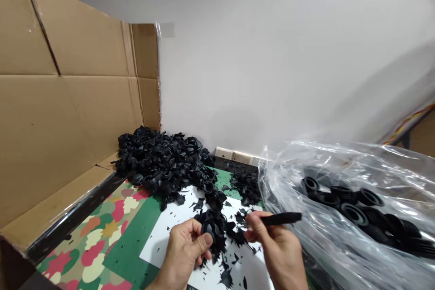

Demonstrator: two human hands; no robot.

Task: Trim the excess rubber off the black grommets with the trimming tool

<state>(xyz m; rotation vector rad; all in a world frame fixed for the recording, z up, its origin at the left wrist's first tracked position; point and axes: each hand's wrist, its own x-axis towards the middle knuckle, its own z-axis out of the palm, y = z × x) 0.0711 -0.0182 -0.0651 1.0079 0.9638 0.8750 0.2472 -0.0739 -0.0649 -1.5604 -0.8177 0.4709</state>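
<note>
Black ribbed rubber pieces (170, 158) form a large heap at the back left. In front of it, my left hand (185, 249) has its thumb and fingers closed on a black rubber part (206, 226) above a white sheet (156, 244). A black-handled tool (283, 218) is gripped in my right hand (277, 244), its thin tip near small black scraps by the left hand's part. Black scraps (226, 276) are scattered over the white sheet between and below the hands.
A clear plastic bag (282, 176) with several black ribbed parts (356, 213) lies on the right. Tall cardboard (74, 113) stands on the left, a pale wall (272, 54) behind. Green sheet (136, 235) and patterned paper (91, 244) cover the surface at left. A smaller scrap pile (248, 186) sits near the bag.
</note>
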